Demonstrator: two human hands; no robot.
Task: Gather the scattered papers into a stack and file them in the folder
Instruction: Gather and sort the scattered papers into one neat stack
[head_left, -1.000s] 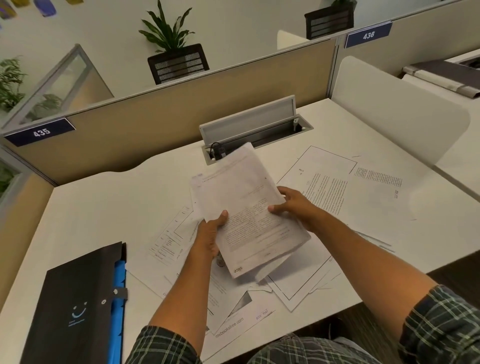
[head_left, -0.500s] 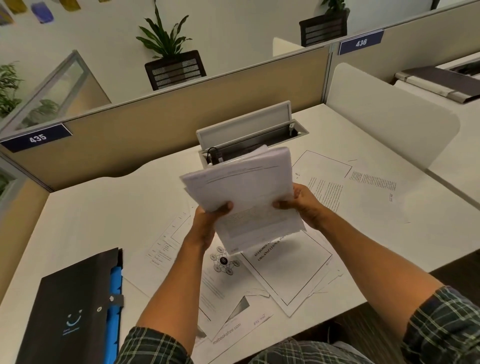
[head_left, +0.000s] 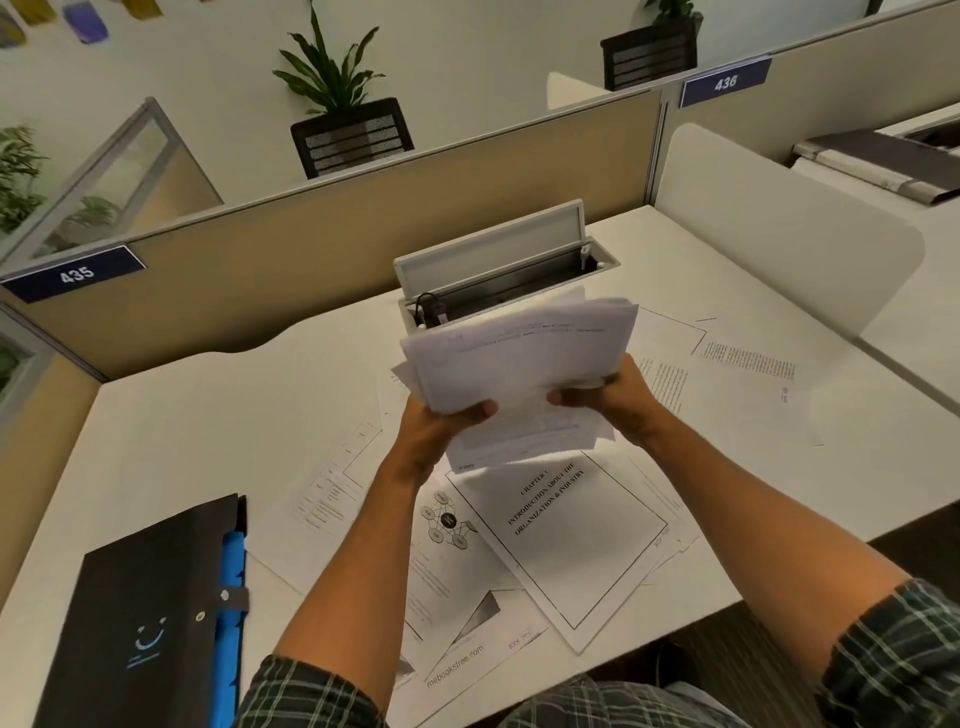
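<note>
Fingers of both your hands are curled around a bundle of papers held up off the desk: your left hand pinches its lower left corner with the thumb on top, and your right hand grips the lower right edge, thumb pointing inward across the sheet. Holding it at two corners like this looks meant to let you square the loose edges, since the sheets fan out unevenly at the far side and one hangs lower than the rest beneath your thumbs. How many sheets are in the bundle cannot be counted; the edges blur together. Directly below your fingers lies the bordered title page, overlapping a diagram sheet under your left wrist. Further toward you from the left fingers sits a page with a web address at the desk edge, and out to the left of them a table sheet. Beyond your right fingers rest two text pages. That makes at least six sheets left flat, though overlaps probably hide more. One black folder with blue tabs showing lies shut, well to the left of and nearer you than your left fingers, apart from the bundle. By my reading, gathering is partway done and filing has not begun. Behind the bundle stands one open cable tray.
</note>
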